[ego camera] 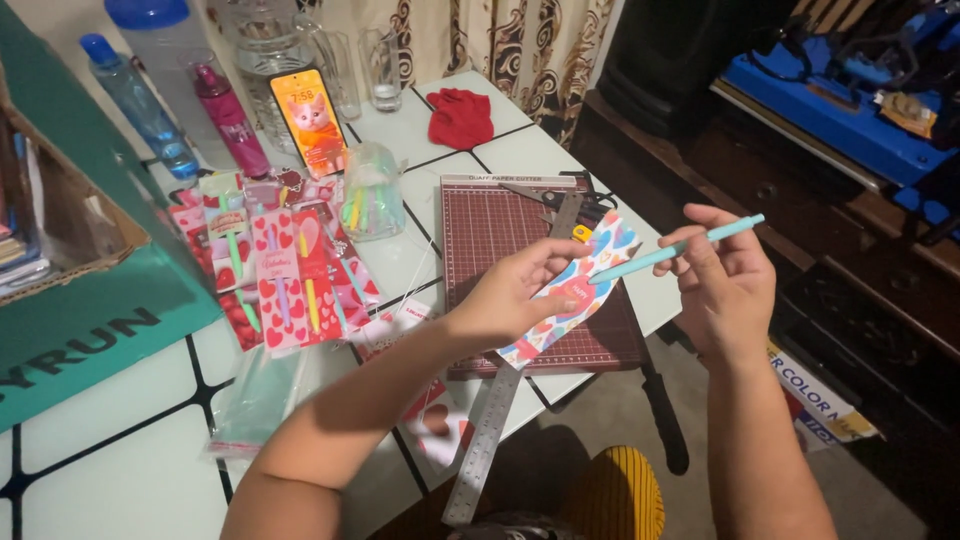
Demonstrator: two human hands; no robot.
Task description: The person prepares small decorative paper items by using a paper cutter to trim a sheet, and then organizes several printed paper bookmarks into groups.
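Right hand [722, 282] pinches teal pen [672, 251] mid-barrel, tip angled down-left, touching heart-print card [580, 285]. Left hand [508, 298] clamps card from below, thumb on top, above paper cutter [530, 270] on counter [120, 470]. Judgement: hold card flat, slide pen in slowly, keep angle shallow. Both forearms raised, wrists bent inward.

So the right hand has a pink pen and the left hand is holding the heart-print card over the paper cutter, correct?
Not quite. The pen in the right hand is light teal, not pink; the head view shows it. The rest holds: the left hand holds the heart-print card over the paper cutter.
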